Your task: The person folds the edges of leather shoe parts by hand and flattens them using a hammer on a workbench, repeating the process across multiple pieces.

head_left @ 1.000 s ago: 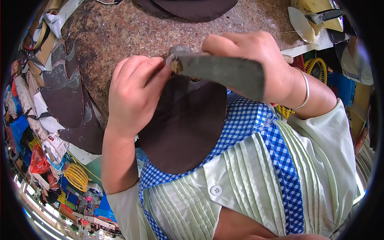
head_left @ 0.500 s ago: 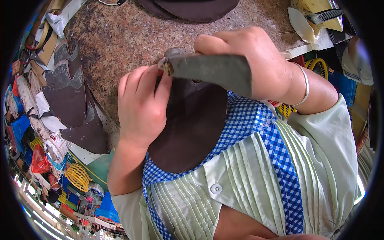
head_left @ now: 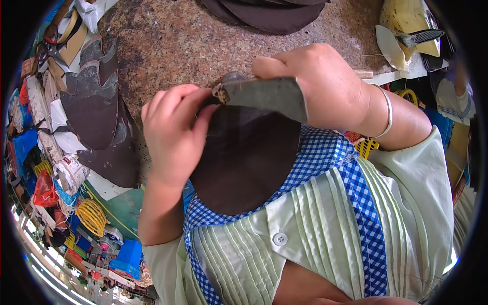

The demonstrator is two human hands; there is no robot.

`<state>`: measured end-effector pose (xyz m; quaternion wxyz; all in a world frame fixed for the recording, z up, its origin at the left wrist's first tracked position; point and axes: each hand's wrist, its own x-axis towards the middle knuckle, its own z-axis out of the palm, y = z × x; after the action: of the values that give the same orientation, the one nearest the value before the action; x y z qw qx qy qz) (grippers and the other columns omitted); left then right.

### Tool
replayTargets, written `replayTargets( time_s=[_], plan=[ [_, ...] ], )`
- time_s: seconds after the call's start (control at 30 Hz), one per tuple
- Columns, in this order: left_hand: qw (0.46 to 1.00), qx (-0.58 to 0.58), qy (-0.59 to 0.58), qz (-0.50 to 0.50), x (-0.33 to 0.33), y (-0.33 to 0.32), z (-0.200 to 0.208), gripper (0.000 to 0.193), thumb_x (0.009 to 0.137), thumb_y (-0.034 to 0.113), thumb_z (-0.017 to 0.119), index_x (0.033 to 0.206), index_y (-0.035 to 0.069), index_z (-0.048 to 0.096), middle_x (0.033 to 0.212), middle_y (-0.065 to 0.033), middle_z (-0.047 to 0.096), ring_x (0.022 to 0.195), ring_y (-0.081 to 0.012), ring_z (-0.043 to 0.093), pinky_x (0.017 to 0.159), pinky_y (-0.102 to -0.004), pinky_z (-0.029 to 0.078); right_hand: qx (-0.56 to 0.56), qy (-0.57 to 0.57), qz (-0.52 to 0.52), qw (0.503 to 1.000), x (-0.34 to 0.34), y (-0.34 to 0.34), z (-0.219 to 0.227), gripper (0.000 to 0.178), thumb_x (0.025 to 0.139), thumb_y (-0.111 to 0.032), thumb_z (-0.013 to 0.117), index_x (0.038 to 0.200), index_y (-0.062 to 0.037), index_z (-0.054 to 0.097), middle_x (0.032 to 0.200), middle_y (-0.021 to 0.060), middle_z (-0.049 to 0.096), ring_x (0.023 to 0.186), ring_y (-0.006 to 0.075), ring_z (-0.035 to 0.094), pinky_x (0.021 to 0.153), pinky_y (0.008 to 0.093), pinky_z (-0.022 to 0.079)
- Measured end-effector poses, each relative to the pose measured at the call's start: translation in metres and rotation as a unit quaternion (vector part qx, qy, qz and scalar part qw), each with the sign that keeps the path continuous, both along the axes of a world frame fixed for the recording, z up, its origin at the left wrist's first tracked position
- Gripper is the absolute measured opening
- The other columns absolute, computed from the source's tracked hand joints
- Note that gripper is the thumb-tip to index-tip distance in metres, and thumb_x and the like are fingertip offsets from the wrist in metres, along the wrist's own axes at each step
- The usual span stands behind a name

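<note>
Dark brown leather piece hangs against chest, top edge up at stone slab rim. Left hand pinches its upper left edge, fingers curled tight on it. Right hand clenched round flat grey blade – blade tip sits right at leather's top edge, touching left fingertips. Beyond – speckled stone slab, more dark leather cutouts stacked at left, another pile at far edge.
</note>
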<state>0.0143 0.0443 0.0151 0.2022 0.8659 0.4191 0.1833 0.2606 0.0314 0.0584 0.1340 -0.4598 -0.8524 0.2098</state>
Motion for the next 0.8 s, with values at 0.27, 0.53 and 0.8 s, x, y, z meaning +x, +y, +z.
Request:
replayTargets(
  time_s=[0.27,0.53,0.8],
  plan=[
    [0.993,0.094,0.046,-0.047,0.000,-0.008,0.007,0.023,0.076,0.010,0.065,0.099,0.010,0.069,0.099,-0.0001,0.062,0.096,-0.0208,0.059,0.081,-0.0368,0.041,-0.027,0.033,0.025,0.999,-0.004,0.009,0.002,0.027,0.082,-0.030,0.068,0.084,-0.0054,0.058,0.062,0.0124,0.060,0.060,0.0324,0.063,0.056,0.0423,0.051],
    [0.998,0.038,-0.031,0.032,-0.009,-0.008,-0.004,0.025,0.073,0.012,0.073,0.098,0.012,0.069,0.094,-0.0001,0.062,0.088,-0.0222,0.059,0.078,-0.0373,0.041,-0.017,-0.022,0.041,0.999,-0.012,0.010,0.001,0.023,0.079,-0.025,0.069,0.084,-0.0061,0.057,0.061,0.0115,0.059,0.059,0.0324,0.063,0.053,0.0425,0.050],
    [0.994,0.080,0.033,0.062,-0.004,-0.026,0.007,0.015,0.073,0.012,0.074,0.087,0.009,0.069,0.094,-0.0043,0.064,0.093,-0.0234,0.060,0.091,-0.0416,0.038,0.001,0.018,0.050,0.999,-0.016,0.017,-0.002,0.022,0.081,-0.026,0.067,0.083,-0.0065,0.057,0.063,0.0104,0.061,0.057,0.0317,0.063,0.053,0.0427,0.050]
  ],
)
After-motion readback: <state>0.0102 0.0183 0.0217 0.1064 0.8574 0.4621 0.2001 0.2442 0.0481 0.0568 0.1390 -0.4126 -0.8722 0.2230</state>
